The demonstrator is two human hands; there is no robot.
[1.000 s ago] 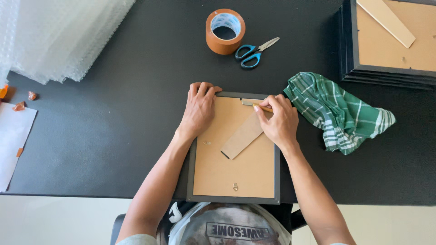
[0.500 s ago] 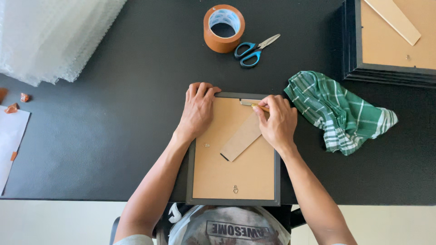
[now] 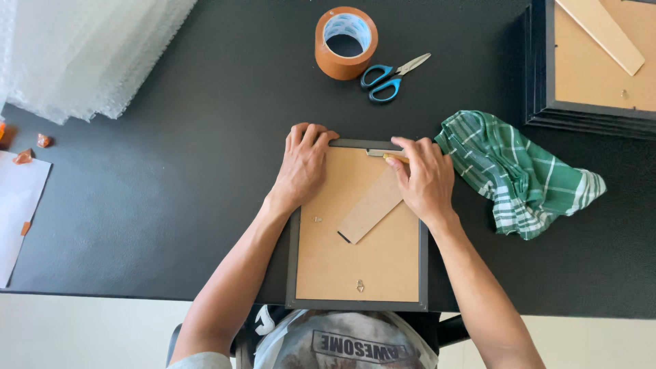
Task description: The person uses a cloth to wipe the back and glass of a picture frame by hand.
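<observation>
Dark-framed picture frame (image 3: 357, 273) lying face down with its brown fibreboard backing up, near table edge right in front of me, bottom rail overhanging toward my lap. Cardboard easel stand strip (image 3: 370, 207) lies slanted across the backing. My left hand (image 3: 303, 167) sits flat on the frame's top-left corner, fingers curled over the top rail, pressing down, not clamped on anything. My right hand (image 3: 424, 181) is at the top-right, pinched shut on a small yellowish tool (image 3: 395, 158) with its tip at the metal tab by the top rail. Versus half a second and a second ago, almost nothing has shifted: both hands in the same spots, the tool maybe a touch further along the rail, so I read this as slow work on one tab. Right of it, crumpled green plaid cloth (image 3: 519, 174). Beyond, blue-handled scissors (image 3: 389, 74) and brown packing tape roll (image 3: 346, 42). Far left, bubble wrap stack (image 3: 89, 51); far right, stacked dark frames (image 3: 591, 68).
</observation>
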